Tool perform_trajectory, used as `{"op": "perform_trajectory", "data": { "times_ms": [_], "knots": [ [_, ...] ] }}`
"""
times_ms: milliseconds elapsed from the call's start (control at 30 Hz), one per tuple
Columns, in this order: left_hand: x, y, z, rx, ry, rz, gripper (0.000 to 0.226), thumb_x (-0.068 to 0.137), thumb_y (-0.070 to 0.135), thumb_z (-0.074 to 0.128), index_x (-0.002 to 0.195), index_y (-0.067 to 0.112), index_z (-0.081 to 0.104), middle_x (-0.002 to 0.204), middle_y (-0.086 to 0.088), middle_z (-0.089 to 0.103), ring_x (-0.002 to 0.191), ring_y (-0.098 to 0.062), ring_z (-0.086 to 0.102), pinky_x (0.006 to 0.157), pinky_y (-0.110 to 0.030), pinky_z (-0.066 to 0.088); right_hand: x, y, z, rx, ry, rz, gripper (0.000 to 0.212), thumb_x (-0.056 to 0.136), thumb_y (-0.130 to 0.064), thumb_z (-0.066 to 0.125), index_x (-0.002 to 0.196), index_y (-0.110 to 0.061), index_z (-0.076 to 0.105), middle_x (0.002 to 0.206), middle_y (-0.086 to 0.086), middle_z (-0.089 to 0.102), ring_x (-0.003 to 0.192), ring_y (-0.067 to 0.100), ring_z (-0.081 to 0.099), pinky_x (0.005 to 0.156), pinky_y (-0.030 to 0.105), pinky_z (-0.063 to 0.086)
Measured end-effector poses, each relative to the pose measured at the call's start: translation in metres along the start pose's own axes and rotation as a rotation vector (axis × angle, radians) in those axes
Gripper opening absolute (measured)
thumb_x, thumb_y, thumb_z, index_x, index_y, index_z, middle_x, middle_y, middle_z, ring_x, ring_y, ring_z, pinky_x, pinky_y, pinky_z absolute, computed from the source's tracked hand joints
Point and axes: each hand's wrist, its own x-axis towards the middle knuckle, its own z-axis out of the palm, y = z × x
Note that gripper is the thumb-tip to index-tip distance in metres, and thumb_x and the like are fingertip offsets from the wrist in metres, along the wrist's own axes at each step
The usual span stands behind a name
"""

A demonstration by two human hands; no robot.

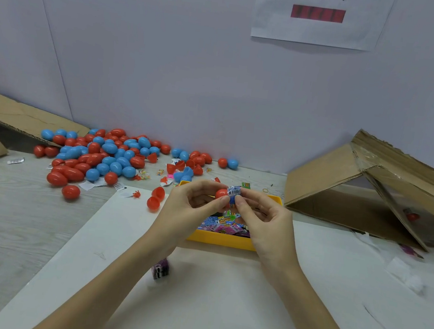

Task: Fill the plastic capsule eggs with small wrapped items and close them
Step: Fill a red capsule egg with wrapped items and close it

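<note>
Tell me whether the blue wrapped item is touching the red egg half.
Touching. The head view shows the blue wrapped item, pinched by the right hand, pressed against the red egg half held by the left hand.

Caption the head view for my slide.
Both hands push a blue packet into a red egg above the yellow tray.

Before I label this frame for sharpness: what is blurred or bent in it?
Head view: the purple packet under the left forearm is motion-blurred; hands and the red egg half read fairly sharp; the wide lens bows the cardboard box; lighting is soft, shadows faint.
</note>
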Motion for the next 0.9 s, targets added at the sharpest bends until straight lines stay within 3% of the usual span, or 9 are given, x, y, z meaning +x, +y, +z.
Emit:
{"op": "perform_trajectory", "data": {
  "times_ms": [200,367,467,633,700,800,900],
  "knots": [
    [0.0,0.0,-0.003,0.012,-0.024,0.061,0.035,0.084,0.022,0.078,0.119,0.019,0.072,0.106,0.004,0.077,0.098,-0.017,0.075,0.082,-0.025,0.06,-0.001,-0.001,0.001,0.031,-0.02,0.033,0.023,0.095,-0.017,0.072,0.117,-0.022,0.076,0.101,-0.008,0.079,0.095,0.007,0.075,0.082,0.024,0.061],
    [0.0,-0.003,0.0,0.089,-0.014,0.18,0.046,0.079,0.021,0.082,0.123,0.017,0.07,0.109,0.004,0.076,0.099,-0.017,0.074,0.087,-0.029,0.06,-0.001,-0.003,0.001,0.094,-0.041,0.086,0.019,0.095,-0.016,0.072,0.111,-0.026,0.076,0.097,-0.004,0.08,0.096,0.011,0.076,0.079,0.025,0.061],
    [0.0,-0.008,0.001,0.161,0.009,0.248,0.045,0.084,0.015,0.08,0.128,0.017,0.068,0.111,0.003,0.074,0.099,-0.018,0.073,0.089,-0.031,0.06,-0.002,-0.006,0.003,0.209,-0.072,0.183,0.018,0.096,-0.016,0.071,0.114,-0.021,0.075,0.099,0.002,0.08,0.096,0.016,0.077,0.073,0.022,0.06],
    [-0.002,-0.01,0.001,0.414,-0.027,0.416,0.053,0.094,0.014,0.071,0.144,0.022,0.056,0.119,0.003,0.065,0.107,-0.02,0.063,0.09,-0.026,0.054,-0.003,-0.01,0.005,0.425,-0.092,0.343,0.026,0.092,-0.018,0.074,0.117,-0.009,0.072,0.107,0.011,0.078,0.099,0.022,0.076,0.089,0.033,0.06],
    [-0.003,-0.01,0.003,0.437,-0.023,0.418,0.055,0.095,0.018,0.069,0.147,0.022,0.051,0.122,0.005,0.063,0.114,-0.018,0.061,0.094,-0.026,0.052,-0.003,-0.012,0.004,0.503,-0.094,0.388,0.031,0.089,-0.016,0.076,0.118,-0.005,0.071,0.106,0.011,0.078,0.096,0.019,0.075,0.087,0.031,0.061],
    [-0.004,-0.008,0.005,0.413,-0.005,0.4,0.048,0.096,0.022,0.069,0.141,0.02,0.053,0.126,0.009,0.064,0.12,-0.014,0.061,0.098,-0.033,0.052,-0.003,-0.016,0.003,0.624,-0.146,0.475,0.038,0.085,-0.018,0.076,0.12,-0.004,0.071,0.102,0.008,0.078,0.09,0.017,0.074,0.078,0.025,0.061],
    [-0.006,-0.008,0.006,0.434,-0.021,0.441,0.04,0.098,0.018,0.065,0.137,0.02,0.058,0.13,0.009,0.064,0.12,-0.016,0.06,0.098,-0.037,0.052,-0.003,-0.019,0.002,0.671,-0.193,0.505,0.034,0.09,-0.017,0.073,0.122,-0.005,0.07,0.107,0.009,0.077,0.093,0.019,0.074,0.081,0.027,0.062]
  ]
}}
